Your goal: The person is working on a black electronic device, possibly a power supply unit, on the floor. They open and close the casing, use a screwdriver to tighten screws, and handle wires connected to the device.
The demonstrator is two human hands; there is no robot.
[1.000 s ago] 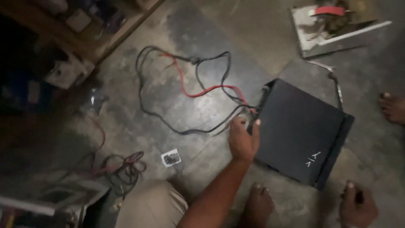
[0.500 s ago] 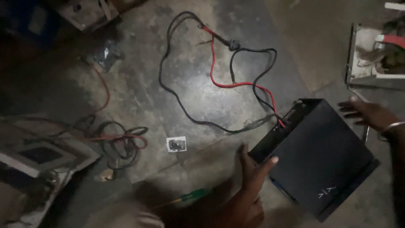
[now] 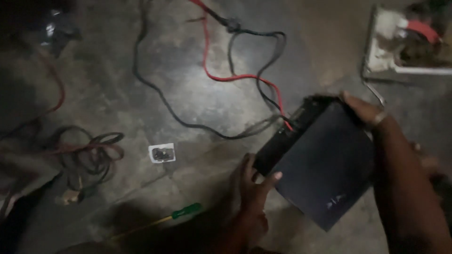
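Step in hand: both hands grip the black box-shaped unit (image 3: pixel 325 169); by the look of it, the unit is being lifted or turned where it lies on the concrete floor (image 3: pixel 197 108).
Left hand (image 3: pixel 252 188): clasped on the unit's near-left corner, thumb on top of the lid, fingers wrapped under the edge.
Right hand (image 3: pixel 367 113): fingers closed over the far-right corner, a ring showing on one finger.
Unit: right of the floor's middle, tilted diagonally, its open end facing the cables.
Cables: a red lead (image 3: pixel 221 70) and a black lead (image 3: pixel 165 101) run from that open end and loop across the lit patch of floor.
Nearby: a green-handled screwdriver (image 3: pixel 181 212) lies just left of the left wrist; a small white socket plate (image 3: pixel 161 153) lies apart to the left.
Next move calls for: a firm two-handed hold and slack in the leads, so that nothing tugs at their joints.
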